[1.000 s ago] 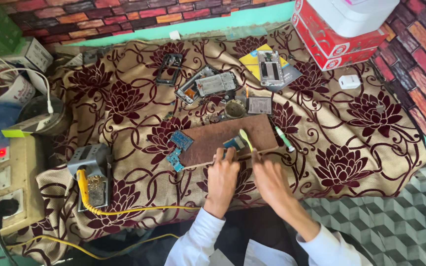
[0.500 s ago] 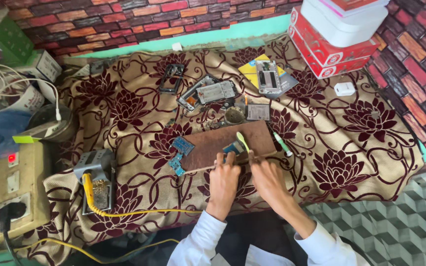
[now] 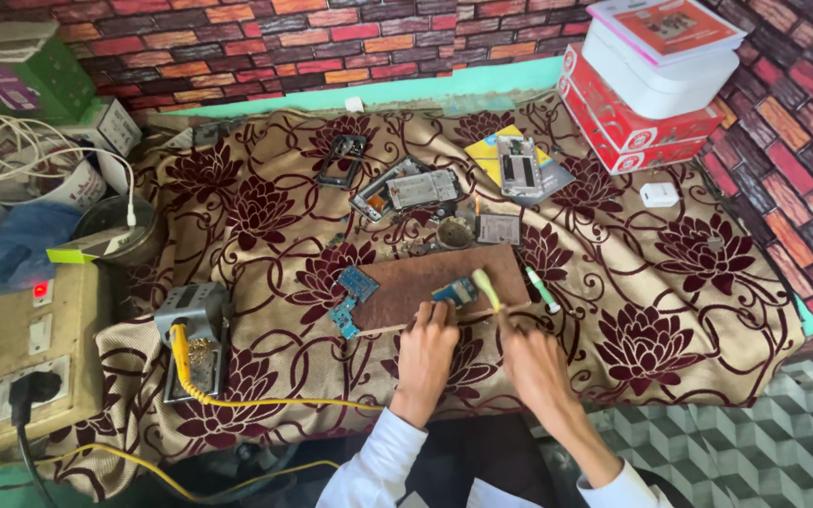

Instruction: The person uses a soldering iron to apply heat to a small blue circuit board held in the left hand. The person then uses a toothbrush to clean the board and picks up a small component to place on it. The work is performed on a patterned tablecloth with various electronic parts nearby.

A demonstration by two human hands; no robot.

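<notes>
Right now the left hand (image 3: pixel 422 350) presses the small circuit board (image 3: pixel 453 293) and the right hand (image 3: pixel 530 362) grips a brush (image 3: pixel 487 285) — a hard push could slide the board off the wooden board (image 3: pixel 416 284).

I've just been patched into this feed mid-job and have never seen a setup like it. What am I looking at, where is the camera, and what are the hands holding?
There is no machine here: a person works with two bare hands, filmed by one camera on their head looking down. The surface is a table under a flowered cloth. In the middle lies a brown wooden board. The left hand presses a small blue circuit board onto it. The right hand holds a pale green brush over that circuit board. More blue circuit boards lie at the wooden board's left end. Behind it are opened phones, and a green pen-like tool lies to the right. At the left stands a soldering stand with a yellow cable; red and white boxes are stacked at top right.
</notes>
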